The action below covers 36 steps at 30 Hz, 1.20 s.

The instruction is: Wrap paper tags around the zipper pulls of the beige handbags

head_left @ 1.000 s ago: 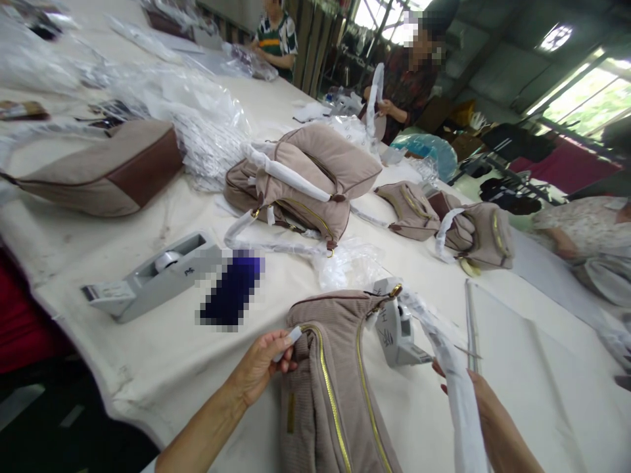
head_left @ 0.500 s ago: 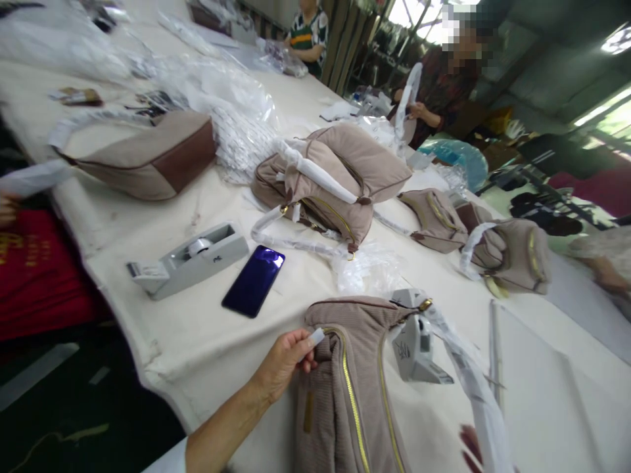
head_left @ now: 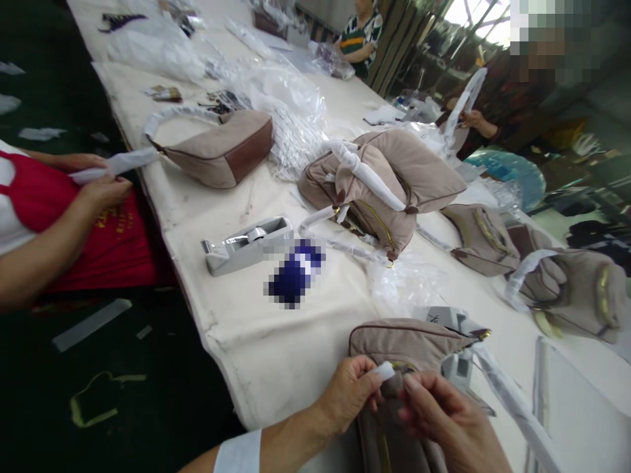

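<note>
A taupe corduroy handbag (head_left: pixel 404 341) with gold zippers lies on the table before me, partly hidden by my hands. My left hand (head_left: pixel 345 397) is closed, pinching a small whitish strip (head_left: pixel 385 370) between thumb and forefinger at the end of a zipper. Just right of it, my right hand (head_left: pixel 446 417) is also closed, its thumb and fingertips together over the bag. What those fingers hold, if anything, I cannot make out. The bag's strap (head_left: pixel 513 401), wrapped in white, runs off to the right. Behind the bag stands a grey tape dispenser (head_left: pixel 459 369), partly covered.
Another tape dispenser (head_left: pixel 246 246) and a dark blue phone-like object (head_left: pixel 296 276), pixelated, lie left of centre. Several taupe bags (head_left: pixel 436 171) and clear plastic wrapping (head_left: pixel 404 286) are beyond. A person in a red apron (head_left: pixel 142 256) holds a white strip at left.
My right hand has come in from the lower right to the zipper end beside my left hand. The left hand still pinches the strip. The view has shifted left.
</note>
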Each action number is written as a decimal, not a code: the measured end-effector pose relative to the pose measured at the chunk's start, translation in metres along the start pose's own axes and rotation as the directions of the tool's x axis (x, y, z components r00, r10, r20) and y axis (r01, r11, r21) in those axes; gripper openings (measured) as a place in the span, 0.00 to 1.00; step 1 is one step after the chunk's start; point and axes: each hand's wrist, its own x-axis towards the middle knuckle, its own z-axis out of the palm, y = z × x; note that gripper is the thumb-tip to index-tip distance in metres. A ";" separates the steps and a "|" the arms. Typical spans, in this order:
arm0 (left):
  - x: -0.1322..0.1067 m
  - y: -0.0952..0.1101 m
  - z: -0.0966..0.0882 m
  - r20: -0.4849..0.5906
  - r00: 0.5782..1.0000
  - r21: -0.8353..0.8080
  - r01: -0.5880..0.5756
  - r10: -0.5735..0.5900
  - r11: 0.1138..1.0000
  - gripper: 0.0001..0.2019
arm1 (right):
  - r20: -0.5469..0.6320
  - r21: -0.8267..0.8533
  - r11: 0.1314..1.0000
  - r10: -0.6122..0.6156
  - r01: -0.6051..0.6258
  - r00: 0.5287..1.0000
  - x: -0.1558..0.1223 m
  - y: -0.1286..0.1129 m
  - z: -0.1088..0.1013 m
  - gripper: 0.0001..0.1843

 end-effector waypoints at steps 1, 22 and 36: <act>-0.002 -0.001 -0.001 0.000 1.000 -0.003 -0.006 0.006 1.000 0.19 | 0.025 0.005 0.999 0.036 -0.036 0.999 0.003 0.000 0.014 0.22; 0.001 0.004 -0.025 0.150 0.968 -0.252 0.232 -0.199 0.939 0.20 | 0.249 -0.189 0.975 0.165 -0.119 0.954 0.040 0.046 0.013 0.22; -0.002 0.024 -0.027 0.200 0.832 -0.322 0.555 -0.517 0.767 0.01 | -0.029 -0.224 0.974 0.007 -0.013 1.000 0.027 0.068 0.033 0.20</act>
